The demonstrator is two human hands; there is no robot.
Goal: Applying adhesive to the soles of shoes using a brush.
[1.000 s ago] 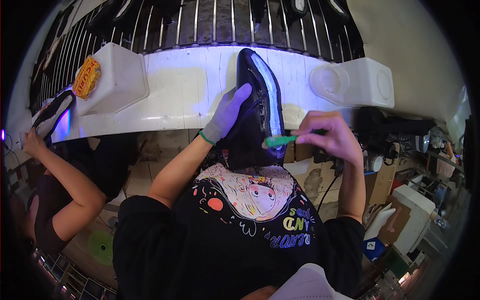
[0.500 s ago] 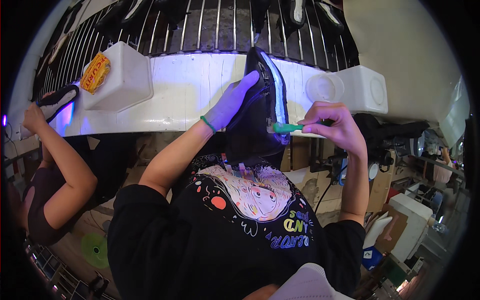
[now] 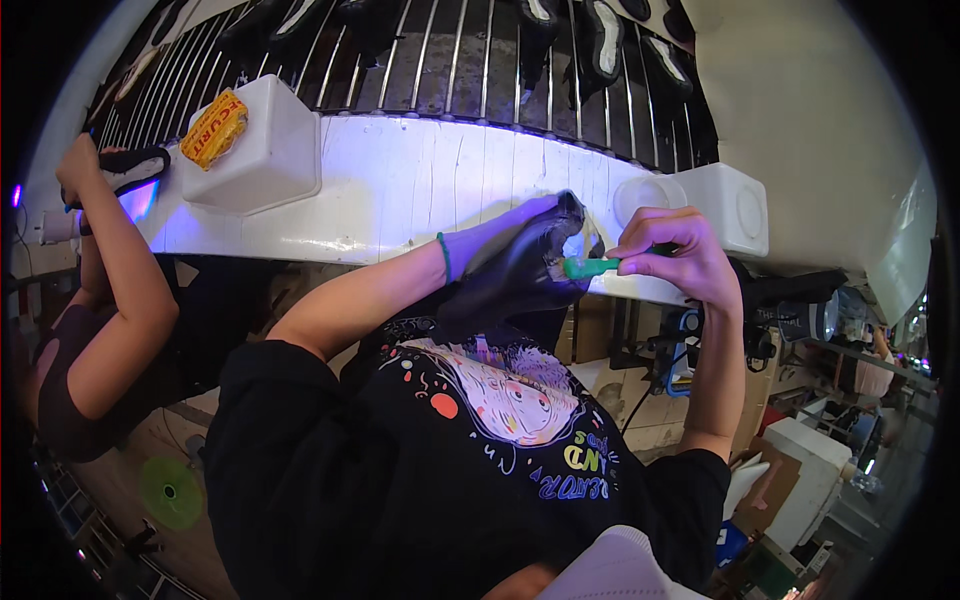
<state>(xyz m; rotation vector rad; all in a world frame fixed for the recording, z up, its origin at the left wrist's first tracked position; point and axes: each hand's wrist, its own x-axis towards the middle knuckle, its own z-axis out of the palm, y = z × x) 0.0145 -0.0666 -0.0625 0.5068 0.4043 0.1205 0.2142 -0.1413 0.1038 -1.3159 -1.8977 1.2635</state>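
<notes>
My left hand [image 3: 500, 224], in a pale glove with a green cuff, grips a black shoe [image 3: 505, 275] above the near edge of the white bench. The shoe is tilted, with one end toward my right hand; its sole is mostly turned out of sight. Part of my left fingers is hidden behind it. Pinched between the thumb and fingers of my right hand [image 3: 678, 250] is a small green-handled brush [image 3: 592, 267]. The brush's bristle end touches the shoe's right end or lies very close to it.
A white container [image 3: 262, 150] with a yellow packet [image 3: 214, 130] stands left on the bench [image 3: 390, 190]. Right are a round clear tub [image 3: 640, 192] and a white jug [image 3: 735, 210]. Behind, a metal-bar rack [image 3: 450, 70] bears several shoes. A co-worker's hand [image 3: 78, 172] holds another shoe at left.
The shoe has come down and turned from standing nearly upright to a slant, its pale sole strip now mostly hidden. My left hand has lowered and shifted right; the brush remains at the shoe.
</notes>
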